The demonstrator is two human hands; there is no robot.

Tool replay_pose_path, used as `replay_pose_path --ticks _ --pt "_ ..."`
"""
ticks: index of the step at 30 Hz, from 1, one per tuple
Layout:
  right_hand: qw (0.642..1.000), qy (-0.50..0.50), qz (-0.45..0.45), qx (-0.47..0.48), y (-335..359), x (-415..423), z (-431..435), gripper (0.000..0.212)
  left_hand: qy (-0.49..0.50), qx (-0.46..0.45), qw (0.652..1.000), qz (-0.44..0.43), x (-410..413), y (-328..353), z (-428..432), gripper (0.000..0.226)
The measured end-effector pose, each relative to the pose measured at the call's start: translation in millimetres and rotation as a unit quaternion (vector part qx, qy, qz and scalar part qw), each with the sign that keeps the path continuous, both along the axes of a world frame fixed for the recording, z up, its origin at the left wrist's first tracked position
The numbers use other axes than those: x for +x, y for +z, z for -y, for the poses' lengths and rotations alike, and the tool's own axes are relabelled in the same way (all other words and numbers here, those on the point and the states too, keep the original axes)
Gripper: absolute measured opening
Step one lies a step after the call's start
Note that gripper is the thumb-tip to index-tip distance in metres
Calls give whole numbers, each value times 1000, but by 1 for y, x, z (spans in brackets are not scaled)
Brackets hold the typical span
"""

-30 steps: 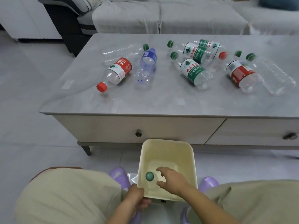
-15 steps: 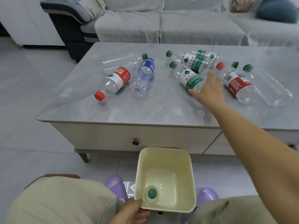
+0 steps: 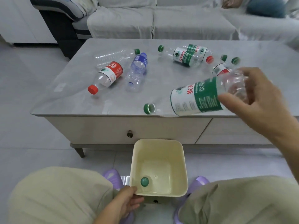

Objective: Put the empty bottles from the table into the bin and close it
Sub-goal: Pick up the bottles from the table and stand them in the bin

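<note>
My right hand [image 3: 252,96] grips the base of a green-labelled empty bottle [image 3: 194,97], held tilted above the table's front edge with its green cap toward the left. My left hand [image 3: 127,202] holds the near rim of the open cream bin [image 3: 159,143] on the floor between my feet. One clear bottle with a green cap [image 3: 144,181] lies inside the bin. Several empty bottles remain on the grey table [image 3: 80,94]: a red-labelled one [image 3: 108,75], a blue one [image 3: 137,70], a clear one [image 3: 113,57] and green-labelled ones [image 3: 186,55].
More bottles [image 3: 221,68] lie partly hidden behind my right hand. The table has drawers with round knobs [image 3: 130,133] facing me. A grey sofa [image 3: 145,18] stands behind the table. My knees and purple slippers [image 3: 111,175] flank the bin.
My right hand left the bin, reached to the table, closed on the green-labelled bottle and lifted it toward the front edge. My left hand stayed on the bin's rim.
</note>
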State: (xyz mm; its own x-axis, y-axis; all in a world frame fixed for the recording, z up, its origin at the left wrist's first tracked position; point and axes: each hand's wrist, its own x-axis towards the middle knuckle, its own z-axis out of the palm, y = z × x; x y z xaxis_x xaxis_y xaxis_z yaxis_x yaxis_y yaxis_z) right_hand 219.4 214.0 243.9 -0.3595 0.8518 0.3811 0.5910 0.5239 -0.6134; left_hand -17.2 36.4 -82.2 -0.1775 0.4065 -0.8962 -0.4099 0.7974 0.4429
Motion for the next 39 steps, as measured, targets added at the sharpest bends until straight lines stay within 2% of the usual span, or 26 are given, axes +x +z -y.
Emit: replay_pose_path --ticks 4,8,12,15,19,24,27,29,31,32,34,36,39 --pt "987 28 157 -19 -50 -10 34 77 -13 1 1000 -11 4 1 1 30" --pt "937 70 319 -121 -164 -61 33 77 -26 11 999 -24 10 8 5 24" --pt "904 121 342 -224 -261 -115 42 73 -28 36 998 -32 9 17 9 19" --pt "888 147 355 -252 -293 -136 51 69 -34 39 998 -44 9 20 11 23" --pt "874 175 342 -296 -315 -143 56 76 -31 32 998 -50 8 21 12 28" --pt "872 183 333 -309 -304 -121 35 80 -43 35 996 -67 9 22 11 27" --pt "894 172 327 -253 -272 -94 7 69 -38 45 995 -80 11 22 8 22" --pt "939 142 291 -120 -238 -73 -12 47 -34 43 994 -92 11 18 5 18" --pt "977 78 182 74 -198 -50 -33 29 -33 45 993 -104 11 15 2 16" --pt "978 46 129 160 -176 -39 -45 27 -37 46 992 -108 11 15 1 14" --pt "962 -11 91 256 -136 -19 -73 24 -47 50 991 -115 11 16 -1 14" --pt "952 -105 120 260 -107 -1 -109 22 -51 60 990 -120 10 18 -1 17" --pt "943 -267 178 88 -90 24 -163 69 -47 69 989 -121 9 18 -2 18"
